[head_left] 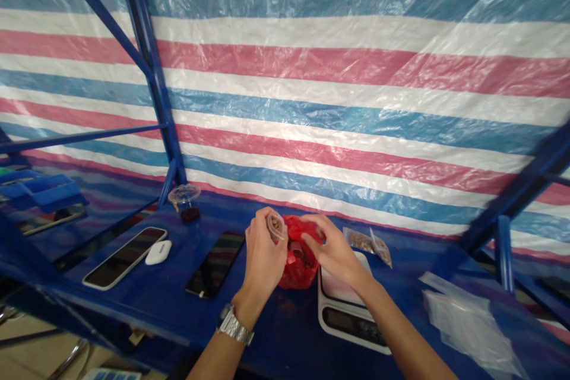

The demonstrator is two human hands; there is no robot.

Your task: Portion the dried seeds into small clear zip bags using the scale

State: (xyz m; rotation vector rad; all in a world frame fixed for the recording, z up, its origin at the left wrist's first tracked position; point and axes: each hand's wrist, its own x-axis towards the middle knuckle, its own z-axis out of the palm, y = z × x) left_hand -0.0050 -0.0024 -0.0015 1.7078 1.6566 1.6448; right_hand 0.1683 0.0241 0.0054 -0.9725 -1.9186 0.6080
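My bench (pixel 289 326) is blue. Beyond its back edge, the sheet (pixel 312 101) is striped white, blue and red. Near the front edge, the scale (pixel 341 292) is white, its display (pixel 347 322) dark. The bag (pixel 297 276) is red; my watch (pixel 235 325), silver.

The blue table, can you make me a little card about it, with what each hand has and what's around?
Table: blue
Left hand: holds a small clear bag, it seems, with brown bits inside
Left wrist: silver watch
Right hand: at the top of the red bag
Under right arm: white scale, partly hidden
Far right: clear bags
Left side: black phone, white-edged phone, white case, clear cup with dark liquid
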